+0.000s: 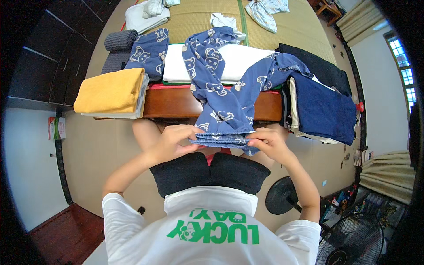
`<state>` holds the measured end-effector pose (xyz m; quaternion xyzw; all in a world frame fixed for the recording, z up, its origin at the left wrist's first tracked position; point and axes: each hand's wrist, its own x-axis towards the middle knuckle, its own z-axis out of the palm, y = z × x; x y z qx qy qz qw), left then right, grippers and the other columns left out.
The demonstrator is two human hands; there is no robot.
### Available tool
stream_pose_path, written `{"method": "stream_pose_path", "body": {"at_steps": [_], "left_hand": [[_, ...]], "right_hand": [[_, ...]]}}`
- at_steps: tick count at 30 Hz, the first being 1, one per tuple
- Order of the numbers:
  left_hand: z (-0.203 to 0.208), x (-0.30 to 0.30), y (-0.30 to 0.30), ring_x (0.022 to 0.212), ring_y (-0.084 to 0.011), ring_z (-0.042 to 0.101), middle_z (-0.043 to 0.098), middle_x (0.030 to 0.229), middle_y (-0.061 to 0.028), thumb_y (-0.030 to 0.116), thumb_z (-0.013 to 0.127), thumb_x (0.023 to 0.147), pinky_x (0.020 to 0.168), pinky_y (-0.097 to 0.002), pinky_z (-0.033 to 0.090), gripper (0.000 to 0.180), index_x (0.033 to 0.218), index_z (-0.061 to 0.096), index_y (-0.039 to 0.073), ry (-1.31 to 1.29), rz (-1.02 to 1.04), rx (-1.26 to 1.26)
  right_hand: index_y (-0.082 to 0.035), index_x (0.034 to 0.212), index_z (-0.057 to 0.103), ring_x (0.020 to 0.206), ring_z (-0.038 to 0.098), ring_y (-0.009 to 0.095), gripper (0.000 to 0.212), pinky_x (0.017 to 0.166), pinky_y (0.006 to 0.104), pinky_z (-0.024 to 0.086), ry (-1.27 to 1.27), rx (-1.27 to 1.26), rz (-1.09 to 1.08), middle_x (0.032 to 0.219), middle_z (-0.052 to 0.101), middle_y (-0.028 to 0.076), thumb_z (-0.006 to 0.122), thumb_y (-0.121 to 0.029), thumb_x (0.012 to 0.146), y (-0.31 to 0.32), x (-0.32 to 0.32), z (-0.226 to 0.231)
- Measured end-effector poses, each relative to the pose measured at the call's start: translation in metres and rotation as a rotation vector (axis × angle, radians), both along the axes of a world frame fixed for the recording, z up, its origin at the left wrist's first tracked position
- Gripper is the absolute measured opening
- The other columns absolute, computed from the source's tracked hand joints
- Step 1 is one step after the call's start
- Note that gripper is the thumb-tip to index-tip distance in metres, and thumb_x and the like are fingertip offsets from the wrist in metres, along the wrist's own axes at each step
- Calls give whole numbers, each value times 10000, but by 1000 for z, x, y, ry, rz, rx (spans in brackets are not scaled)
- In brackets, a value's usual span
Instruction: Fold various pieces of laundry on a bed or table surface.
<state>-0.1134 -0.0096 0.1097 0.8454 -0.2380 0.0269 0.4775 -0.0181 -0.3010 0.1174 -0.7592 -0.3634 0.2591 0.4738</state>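
Grip: my left fingers (pixel 187 130) and right fingers (pixel 261 134) pinch either end of waistband (pixel 223 140)
Long axis: blue pants (pixel 223 103) extend ahead, beyond both
Nearer hand: neither

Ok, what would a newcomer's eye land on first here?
Probably the blue patterned trousers in the center, gripped at the waistband by the left hand and right hand, legs splayed forward. Next, the bright yellow folded cloth at left, then the dark blue folded cloth at right.
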Motion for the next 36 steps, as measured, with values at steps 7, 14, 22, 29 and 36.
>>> {"method": "stream_pose_path", "body": {"at_steps": [7,14,22,29,36], "left_hand": [[-11,2,-8,828,-157,568,594,884,-86,-1,575,747,775,-276,427,172,898,492,4,267,107,-301],[-1,6,-1,763,-133,561,601,855,-81,35,539,786,687,-252,439,170,952,560,4,429,107,-234],[16,10,-6,837,-154,584,601,921,-83,-18,561,750,711,-261,465,211,956,593,13,279,185,-38],[33,22,-24,855,-249,590,594,907,-113,-12,608,687,739,-316,478,271,954,612,28,4,77,108],[35,20,-30,797,-263,591,595,884,-127,7,622,685,678,-326,475,337,1018,577,33,46,137,8]], "right_hand": [[-18,753,589,593,567,286,235,534,350,434,-203,-19,-53,660,559,132,613,-250,774,3,-8,3],[-44,852,506,746,563,286,487,544,359,458,-562,-155,103,879,523,97,714,-413,613,-1,-15,-2],[-39,987,505,963,499,303,431,782,383,420,-549,-106,-80,1062,480,139,682,-288,684,19,-21,-1],[-62,1035,473,1107,418,341,530,933,491,293,-605,56,-340,1186,443,167,726,-283,624,60,-56,-21],[-59,859,574,948,479,291,260,808,397,350,-648,179,-549,983,524,96,685,-184,660,84,-63,-25]]}}
